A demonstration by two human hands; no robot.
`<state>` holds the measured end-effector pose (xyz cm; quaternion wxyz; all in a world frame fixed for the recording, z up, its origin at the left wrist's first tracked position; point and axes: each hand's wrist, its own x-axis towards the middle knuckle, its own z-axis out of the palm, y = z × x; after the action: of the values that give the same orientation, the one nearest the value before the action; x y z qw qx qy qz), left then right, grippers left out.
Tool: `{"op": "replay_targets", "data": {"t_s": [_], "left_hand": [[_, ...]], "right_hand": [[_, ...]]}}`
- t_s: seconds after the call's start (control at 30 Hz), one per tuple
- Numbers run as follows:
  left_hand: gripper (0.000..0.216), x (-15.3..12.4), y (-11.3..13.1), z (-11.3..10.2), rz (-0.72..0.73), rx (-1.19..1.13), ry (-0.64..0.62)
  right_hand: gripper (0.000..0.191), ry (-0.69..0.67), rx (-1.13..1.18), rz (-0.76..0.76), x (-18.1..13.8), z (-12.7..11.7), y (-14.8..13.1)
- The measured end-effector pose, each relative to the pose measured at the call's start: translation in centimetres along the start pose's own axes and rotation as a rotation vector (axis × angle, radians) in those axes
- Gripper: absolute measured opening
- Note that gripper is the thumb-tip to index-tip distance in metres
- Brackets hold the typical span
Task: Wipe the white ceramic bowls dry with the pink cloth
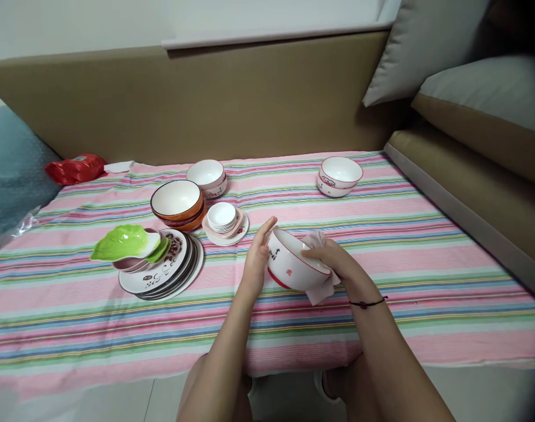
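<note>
A white bowl (pixel 296 265) with a red rim, dark lettering and a small red mark is tilted between my hands above the striped cloth. My left hand (pixel 255 261) holds its left side, fingers fairly straight along the wall. On the opposite side, my right hand (pixel 331 258) grips the rim with a pale pink wiping cloth (pixel 322 291) bunched between palm and bowl. The cloth hangs below the bowl and also shows at the rim. Part of the bowl's far wall and most right-hand fingers are hidden.
Two stacked red-rimmed bowls (pixel 340 176) stand at the back right. To the left are more white bowls (pixel 206 176), orange-brown bowls (pixel 178 202), small dishes (pixel 222 217), stacked plates (pixel 162 275) and a green leaf-shaped dish (pixel 124 243). A striped cloth (pixel 267 328) lies underneath; a sofa back (pixel 267 105) rises behind.
</note>
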<state>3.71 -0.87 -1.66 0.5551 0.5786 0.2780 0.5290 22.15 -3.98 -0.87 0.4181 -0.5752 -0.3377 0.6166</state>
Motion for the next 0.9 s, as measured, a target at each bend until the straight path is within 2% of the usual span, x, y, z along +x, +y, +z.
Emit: {"op": "replay_targets", "data": {"t_s": [0.17, 0.3, 0.37, 0.43, 0.53, 0.63, 0.7, 0.77, 0.83, 0.9], "left_hand": [[0.041, 0.4, -0.3, 0.8, -0.071, -0.323, 0.141], [0.031, 0.9, 0.2, 0.7, -0.092, -0.603, 0.307], [0.030, 1.1, 0.3, 0.3, -0.138, -0.725, 0.428], [0.030, 1.1, 0.3, -0.3, -0.251, -0.788, 0.528], [0.032, 0.9, 0.2, -1.1, -0.405, -0.843, 0.616], [0.033, 0.8, -0.2, -1.5, -0.441, -0.909, 0.648], [0.035, 0.7, -0.5, -1.5, -0.475, -0.902, 0.626], [0.039, 0.6, -0.8, -1.4, -0.484, -0.822, 0.572], [0.042, 0.6, -1.0, -1.2, -0.423, -0.684, 0.513], [0.039, 0.7, -0.9, -1.0, -0.282, -0.571, 0.503]], "right_hand": [[0.031, -0.137, 0.074, 0.049, -0.9, 1.0, -0.4], [0.034, -0.157, 0.200, 0.086, -1.1, 1.3, -0.7], [0.037, -0.116, 0.281, 0.109, -0.9, 1.4, -0.7], [0.036, -0.029, 0.333, 0.093, -0.6, 1.6, -0.7], [0.039, 0.179, 0.325, -0.031, -0.4, 2.4, -0.5], [0.056, 0.333, 0.229, -0.244, -0.9, 4.1, -0.1], [0.061, 0.301, 0.180, -0.414, -1.5, 5.8, 0.2], [0.062, 0.205, 0.175, -0.520, -2.1, 7.6, 0.6], [0.064, 0.199, 0.270, -0.489, -2.4, 9.0, 0.9], [0.064, 0.205, 0.435, -0.434, -2.1, 9.8, 1.1]]}}
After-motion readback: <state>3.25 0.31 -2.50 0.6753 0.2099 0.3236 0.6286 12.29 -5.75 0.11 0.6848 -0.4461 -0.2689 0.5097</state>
